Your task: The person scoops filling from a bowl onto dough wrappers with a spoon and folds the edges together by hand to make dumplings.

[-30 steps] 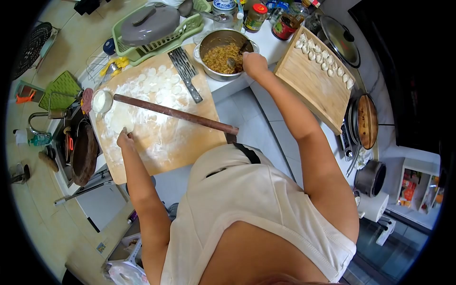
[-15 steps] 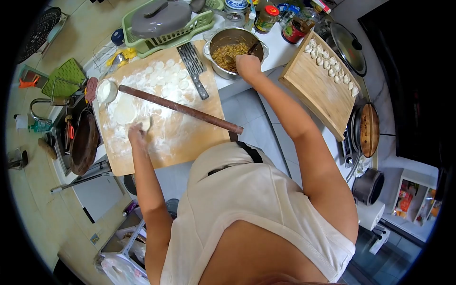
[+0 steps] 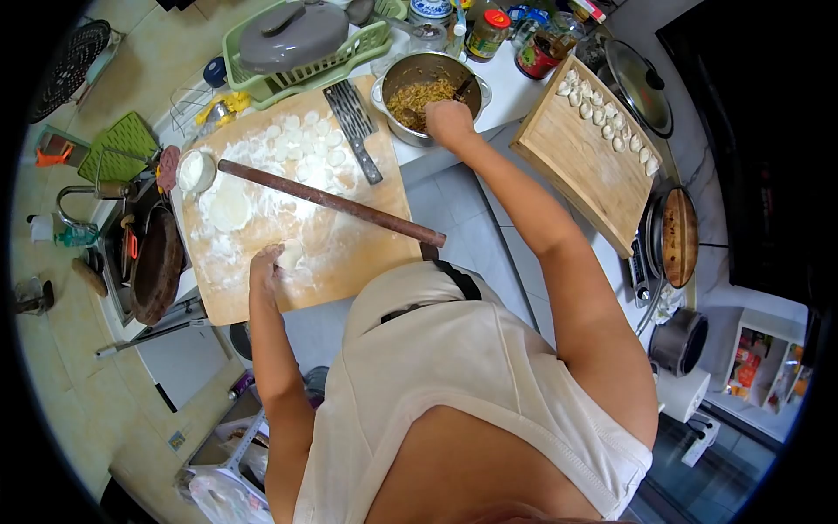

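Note:
My left hand (image 3: 267, 261) holds a round dough wrapper (image 3: 291, 254) low over the near part of the floured wooden board (image 3: 349, 271). At the near rim of the metal pot (image 3: 380, 94), my right hand (image 3: 449, 122) is closed on a spoon, mostly hidden by the fingers and the filling. Brown chopped filling (image 3: 417, 98) fills the pot's lower part, and a dark utensil (image 3: 464, 86) leans inside. Across the board lies a long rolling pin (image 3: 332, 202). Several small dough rounds (image 3: 301, 140) and a larger dough sheet (image 3: 230, 210) rest on the flour.
A cleaver (image 3: 354, 131) lies at the board's far right, and a bowl of flour (image 3: 196, 170) stands at its left. To the right, a wooden tray (image 3: 576, 157) carries several filled dumplings (image 3: 615, 127). Jars (image 3: 487, 37) and a green dish rack (image 3: 288, 79) line the back.
My left hand has moved right and nearer to me with the dough wrapper. My right hand has shifted slightly left at the pot, covering more of the spoon.

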`<state>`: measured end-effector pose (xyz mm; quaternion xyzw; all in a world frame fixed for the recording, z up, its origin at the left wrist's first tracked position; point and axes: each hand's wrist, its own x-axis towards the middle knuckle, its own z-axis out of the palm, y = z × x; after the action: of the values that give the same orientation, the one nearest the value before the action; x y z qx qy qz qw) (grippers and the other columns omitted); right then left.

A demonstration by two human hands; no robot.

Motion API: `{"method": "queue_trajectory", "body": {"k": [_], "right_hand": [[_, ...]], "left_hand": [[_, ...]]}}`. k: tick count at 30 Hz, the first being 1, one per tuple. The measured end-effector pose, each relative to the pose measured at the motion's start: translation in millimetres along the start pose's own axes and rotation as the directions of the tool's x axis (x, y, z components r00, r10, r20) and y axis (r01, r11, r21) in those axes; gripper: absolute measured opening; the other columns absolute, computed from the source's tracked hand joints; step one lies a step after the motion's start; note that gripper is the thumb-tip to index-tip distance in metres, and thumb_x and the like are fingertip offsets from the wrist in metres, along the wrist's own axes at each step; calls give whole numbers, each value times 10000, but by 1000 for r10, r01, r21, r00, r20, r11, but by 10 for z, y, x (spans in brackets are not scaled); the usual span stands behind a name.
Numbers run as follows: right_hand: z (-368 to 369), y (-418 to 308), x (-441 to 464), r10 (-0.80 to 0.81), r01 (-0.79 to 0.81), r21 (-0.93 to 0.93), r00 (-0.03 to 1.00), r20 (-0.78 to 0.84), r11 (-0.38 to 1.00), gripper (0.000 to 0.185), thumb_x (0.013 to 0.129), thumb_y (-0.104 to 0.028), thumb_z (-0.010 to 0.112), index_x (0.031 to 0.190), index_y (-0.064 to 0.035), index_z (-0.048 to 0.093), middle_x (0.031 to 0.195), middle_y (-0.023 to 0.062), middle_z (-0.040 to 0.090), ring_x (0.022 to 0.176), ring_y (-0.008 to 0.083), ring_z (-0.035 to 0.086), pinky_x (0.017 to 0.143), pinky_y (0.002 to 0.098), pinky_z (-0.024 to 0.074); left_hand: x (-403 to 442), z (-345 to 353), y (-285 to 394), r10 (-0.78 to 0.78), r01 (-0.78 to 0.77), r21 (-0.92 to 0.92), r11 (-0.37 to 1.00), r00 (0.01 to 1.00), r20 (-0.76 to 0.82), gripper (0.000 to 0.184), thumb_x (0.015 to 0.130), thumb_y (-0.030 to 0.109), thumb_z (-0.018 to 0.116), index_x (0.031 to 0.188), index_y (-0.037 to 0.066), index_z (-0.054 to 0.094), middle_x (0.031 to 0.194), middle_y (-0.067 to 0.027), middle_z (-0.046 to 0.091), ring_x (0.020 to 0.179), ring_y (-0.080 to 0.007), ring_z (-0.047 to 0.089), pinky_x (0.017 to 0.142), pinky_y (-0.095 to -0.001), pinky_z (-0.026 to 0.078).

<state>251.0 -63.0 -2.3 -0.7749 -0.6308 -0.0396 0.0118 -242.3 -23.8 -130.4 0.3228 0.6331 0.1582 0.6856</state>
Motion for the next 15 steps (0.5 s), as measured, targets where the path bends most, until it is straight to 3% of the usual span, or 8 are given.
{"method": "queue_trajectory", "body": {"k": [3,6,8,9,12,15], "right_hand": [[77,112,87,62,-62,-8,998,-9,998,200,812,-129,482,770,-88,673,781,143,675,734,274,672,623,397,530],[207,83,71,33,-33,31,999,-1,999,184,802,-117,482,781,-54,654,763,172,662,725,311,662,620,425,521],[220,21,40,-27,27,67,1000,-6,997,179,798,-110,482,789,-34,644,759,189,655,731,329,658,625,439,518],[156,-37,-21,-62,63,82,998,-12,995,180,799,-110,482,792,-31,644,764,191,655,741,329,657,631,440,518],[48,-67,-65,-84,79,87,995,58,993,184,801,-123,491,807,-31,650,782,196,654,769,338,652,652,446,517],[0,-2,-73,-49,36,109,993,110,993,205,805,-135,487,800,-50,674,805,176,665,777,329,657,668,446,520]], "left_hand": [[-25,129,-92,453,-389,356,850,884,-114,71,869,127,614,858,64,582,775,5,569,628,-83,507,543,-236,419],[-124,282,-21,598,-526,367,767,794,-111,93,885,151,599,887,75,545,787,20,524,680,-74,482,639,-241,432],[-67,297,-33,430,-442,-36,896,887,-169,137,899,165,580,972,56,539,890,-13,564,782,-111,531,703,-270,459],[-40,303,-56,335,-367,-243,898,928,-166,169,906,172,570,1015,47,536,942,-30,584,832,-129,555,736,-285,472],[-265,504,141,318,-255,-740,622,946,-59,226,932,153,528,1115,21,542,1020,-103,625,921,-204,606,820,-315,497],[-309,595,237,336,-168,-907,386,941,-32,257,953,162,494,1151,4,535,1124,-143,612,1029,-236,594,891,-353,477]]}}
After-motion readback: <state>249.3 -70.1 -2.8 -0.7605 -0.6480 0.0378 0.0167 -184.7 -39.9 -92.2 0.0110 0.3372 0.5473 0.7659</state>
